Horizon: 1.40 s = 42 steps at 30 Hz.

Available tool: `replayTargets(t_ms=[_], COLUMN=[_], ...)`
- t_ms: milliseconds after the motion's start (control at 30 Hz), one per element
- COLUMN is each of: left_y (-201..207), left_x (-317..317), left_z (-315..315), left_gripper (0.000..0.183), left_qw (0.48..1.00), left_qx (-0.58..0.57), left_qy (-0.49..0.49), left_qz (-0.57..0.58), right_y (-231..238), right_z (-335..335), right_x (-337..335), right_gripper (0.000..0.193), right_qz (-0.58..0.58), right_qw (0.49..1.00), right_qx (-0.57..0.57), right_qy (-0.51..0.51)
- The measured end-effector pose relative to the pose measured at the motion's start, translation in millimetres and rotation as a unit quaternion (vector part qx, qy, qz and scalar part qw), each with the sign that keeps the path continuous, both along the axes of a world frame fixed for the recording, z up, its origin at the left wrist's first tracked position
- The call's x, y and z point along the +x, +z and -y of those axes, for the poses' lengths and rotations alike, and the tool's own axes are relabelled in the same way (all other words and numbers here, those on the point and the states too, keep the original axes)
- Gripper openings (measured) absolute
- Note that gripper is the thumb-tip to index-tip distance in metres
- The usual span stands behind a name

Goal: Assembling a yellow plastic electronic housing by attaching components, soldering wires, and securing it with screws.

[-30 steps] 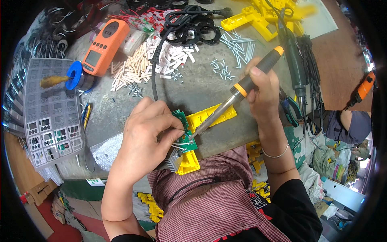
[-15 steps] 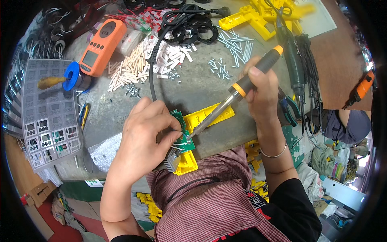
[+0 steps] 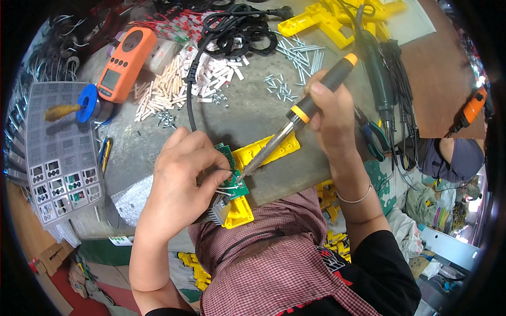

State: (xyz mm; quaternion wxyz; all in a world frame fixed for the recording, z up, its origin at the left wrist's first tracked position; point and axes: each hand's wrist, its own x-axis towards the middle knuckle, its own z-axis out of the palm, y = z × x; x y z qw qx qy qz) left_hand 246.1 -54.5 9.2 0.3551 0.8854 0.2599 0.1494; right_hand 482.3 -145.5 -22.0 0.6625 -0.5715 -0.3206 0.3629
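Observation:
My right hand (image 3: 333, 108) is wrapped round the black-and-orange handle of a soldering iron (image 3: 275, 141). Its tip rests on or just above the green circuit board (image 3: 240, 188), by the ends of some short white wires (image 3: 226, 189). At the board's left side my left hand (image 3: 185, 176) is closed, thumb and forefinger pinched together; what they hold is hidden. Under the board lies a yellow plastic housing (image 3: 240, 213) with a finned metal heat sink (image 3: 217, 209) beside it. Another yellow housing piece (image 3: 284, 145) lies behind the iron. A black cord (image 3: 191, 102) runs down behind my left hand.
Farther back lie an orange multimeter (image 3: 126, 66), a blue solder spool (image 3: 89, 104), pale sticks (image 3: 158, 87), screws (image 3: 280, 88) and yellow housings (image 3: 316, 23). Pliers (image 3: 373, 138) and a dark green corded tool (image 3: 378, 79) lie right. A grey label sheet (image 3: 58, 152) is left.
The whole view has shifted slightly, so the bench things appear a little farther left. Both hands keep their hold, and the iron's tip stays at the board by the white wires.

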Motion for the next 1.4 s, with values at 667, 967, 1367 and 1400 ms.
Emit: replayTargets(t_ms=[667,967,1367,1400], left_y=[-0.6,0.2,0.9,1.1], left_x=[-0.2,-1.6,-0.3,0.0], left_z=[0.9,0.7,0.1,0.2], left_gripper=[0.016,0.019,0.020,0.020], left_qw=[1.000,1.000,1.000,1.000], left_qx=[0.003,0.009,0.002,-0.001], left_qy=[-0.004,-0.006,-0.013,-0.011], left_qz=[0.001,-0.010,-0.011,-0.010], right_y=[3.0,8.0,7.5,7.5], right_z=[-1.9,-1.5,-0.5,-0.3], right_x=[-4.1,1.5,1.3,1.6], right_gripper=[0.025,0.020,0.019,0.019], right_qz=[0.024,-0.044,-0.015,-0.012], right_qw=[0.999,0.999,1.000,1.000], right_qx=[-0.032,-0.012,-0.013,-0.011], right_qy=[-0.028,-0.029,-0.014,-0.011])
